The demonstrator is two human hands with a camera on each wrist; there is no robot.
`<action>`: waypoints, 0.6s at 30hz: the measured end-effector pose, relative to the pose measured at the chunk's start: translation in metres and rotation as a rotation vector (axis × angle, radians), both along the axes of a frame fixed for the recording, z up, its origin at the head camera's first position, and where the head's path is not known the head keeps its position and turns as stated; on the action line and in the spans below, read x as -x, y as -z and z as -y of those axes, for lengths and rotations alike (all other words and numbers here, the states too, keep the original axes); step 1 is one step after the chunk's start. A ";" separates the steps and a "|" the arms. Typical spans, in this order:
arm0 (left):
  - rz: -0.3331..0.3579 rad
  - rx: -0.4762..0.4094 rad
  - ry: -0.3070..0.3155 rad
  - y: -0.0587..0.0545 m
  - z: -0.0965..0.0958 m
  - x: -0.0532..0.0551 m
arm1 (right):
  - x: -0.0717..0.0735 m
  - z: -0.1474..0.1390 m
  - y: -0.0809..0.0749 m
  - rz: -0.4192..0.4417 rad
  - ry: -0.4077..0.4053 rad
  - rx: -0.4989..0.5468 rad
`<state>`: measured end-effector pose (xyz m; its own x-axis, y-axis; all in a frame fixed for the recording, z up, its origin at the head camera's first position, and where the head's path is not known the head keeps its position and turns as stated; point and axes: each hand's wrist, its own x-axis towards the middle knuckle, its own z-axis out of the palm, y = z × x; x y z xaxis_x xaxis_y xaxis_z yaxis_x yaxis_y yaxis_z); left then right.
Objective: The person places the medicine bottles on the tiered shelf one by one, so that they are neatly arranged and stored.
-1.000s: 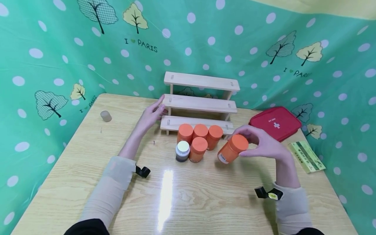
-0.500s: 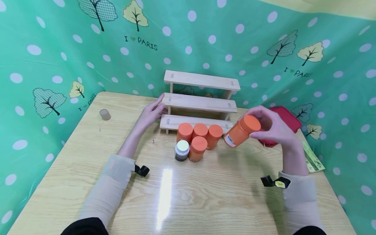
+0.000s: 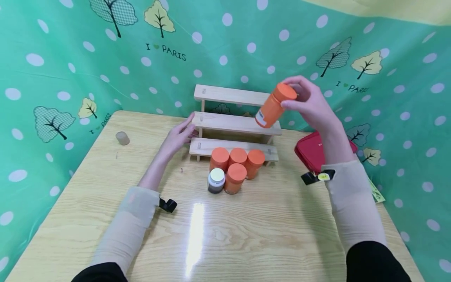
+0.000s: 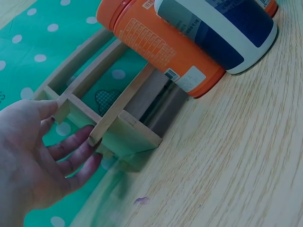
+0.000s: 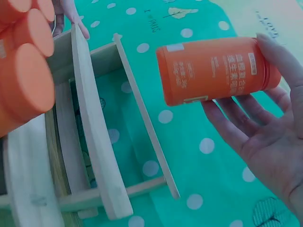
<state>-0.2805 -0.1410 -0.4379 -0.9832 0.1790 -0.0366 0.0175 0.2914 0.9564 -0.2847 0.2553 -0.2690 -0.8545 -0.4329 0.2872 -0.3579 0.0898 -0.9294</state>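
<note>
My right hand (image 3: 310, 102) pinches the orange cap of an orange bottle (image 3: 271, 109), holding it tilted in the air in front of the wooden shelf's upper tiers. White printing shows on this bottle (image 5: 213, 71) in the right wrist view. At the left end of the three-tier wooden shelf (image 3: 229, 121), my left hand (image 3: 177, 139) holds the middle board's end. The left wrist view shows the thumb and fingers of that hand (image 4: 52, 151) around the board ends. Several orange bottles (image 3: 235, 178) stand upright before the lowest tier, with a white-capped bottle (image 3: 216, 181) beside them.
A red first-aid pouch (image 3: 310, 150) lies at the right, partly behind my right forearm. Part of a green packet (image 3: 377, 192) shows there too. At the left lies a small grey cylinder (image 3: 122, 138). A green patterned cloth (image 3: 148, 86) hangs behind the table.
My right hand has lifted the orange bottle from beside the standing bottles, up and back toward the shelf's upper tiers. My left hand has stayed at the shelf's left end.
</note>
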 end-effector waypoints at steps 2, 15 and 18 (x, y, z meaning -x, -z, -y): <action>-0.006 0.003 -0.009 0.005 0.001 0.003 | 0.013 0.010 -0.004 0.019 0.024 -0.009; -0.028 0.029 -0.003 0.007 0.002 0.004 | 0.070 0.070 -0.024 0.116 0.109 -0.054; -0.032 0.038 0.002 0.006 0.002 0.003 | 0.082 0.083 -0.027 0.124 0.128 -0.063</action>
<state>-0.2840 -0.1433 -0.4442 -0.9836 0.1798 -0.0121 0.0483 0.3276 0.9436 -0.3665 0.1718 -0.2422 -0.9309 -0.3323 0.1516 -0.2224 0.1865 -0.9569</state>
